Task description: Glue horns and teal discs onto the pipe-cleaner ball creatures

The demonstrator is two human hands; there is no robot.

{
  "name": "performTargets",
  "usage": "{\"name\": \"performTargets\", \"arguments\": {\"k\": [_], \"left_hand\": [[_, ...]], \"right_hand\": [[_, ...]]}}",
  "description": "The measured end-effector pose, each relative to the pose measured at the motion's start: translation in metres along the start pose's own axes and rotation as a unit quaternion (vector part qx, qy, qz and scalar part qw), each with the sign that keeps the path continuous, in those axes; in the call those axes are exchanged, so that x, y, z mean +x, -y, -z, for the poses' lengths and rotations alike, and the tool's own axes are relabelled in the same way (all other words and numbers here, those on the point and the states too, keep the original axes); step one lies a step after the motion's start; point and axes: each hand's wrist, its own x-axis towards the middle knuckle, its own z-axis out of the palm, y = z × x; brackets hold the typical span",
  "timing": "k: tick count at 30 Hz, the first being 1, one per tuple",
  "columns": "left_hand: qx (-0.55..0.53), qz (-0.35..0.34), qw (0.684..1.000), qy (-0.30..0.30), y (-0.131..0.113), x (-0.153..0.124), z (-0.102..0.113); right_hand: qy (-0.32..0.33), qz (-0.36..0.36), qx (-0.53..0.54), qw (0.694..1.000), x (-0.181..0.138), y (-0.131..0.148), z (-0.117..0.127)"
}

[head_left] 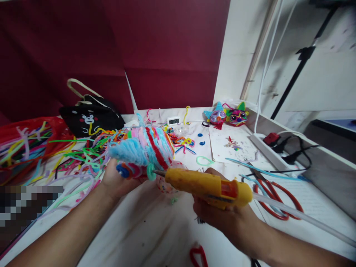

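Note:
My left hand [118,180] is closed around a pipe-cleaner craft figure [151,144], wrapped in blue, pink, white and red bands with fuzzy blue cones. A blue coil and a small green ring show on the side of the figure nearest my other hand. My right hand [219,211] grips a yellow hot glue gun [198,183] by its handle, with a long clear glue stick out of its back. The gun's metal tip is at the green ring; I cannot tell whether they touch. Partly hidden behind the gun is a clear container with coloured specks [167,185].
Loose pipe cleaners [78,159] cover the left of the table, beside a black bag [91,118]. Orange-handled scissors [274,196] and a power strip [275,152] lie to the right. Two finished-looking craft heads [236,114] and a digital timer [174,121] stand at the back.

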Motion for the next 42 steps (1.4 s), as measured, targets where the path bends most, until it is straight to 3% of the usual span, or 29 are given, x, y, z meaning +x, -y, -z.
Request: {"name": "performTargets", "arguments": {"k": [9, 16, 24, 42], "left_hand": [[0.016, 0.002, 1.0, -0.002, 0.001, -0.001, -0.001], [0.026, -0.008, 0.998, -0.062, -0.001, -0.005, -0.013], [0.02, -0.001, 0.999, -0.037, -0.001, -0.005, -0.012], [0.005, -0.011, 0.998, -0.064, 0.002, -0.003, -0.013]], "right_hand": [[-0.002, 0.009, -0.004, 1.0, -0.001, -0.001, 0.0], [0.002, -0.002, -0.005, 1.0, 0.0, 0.0, 0.0], [-0.004, 0.001, -0.004, 1.0, -0.002, -0.001, 0.0], [0.004, 0.005, 0.019, 1.0, -0.001, -0.004, 0.001]]}}
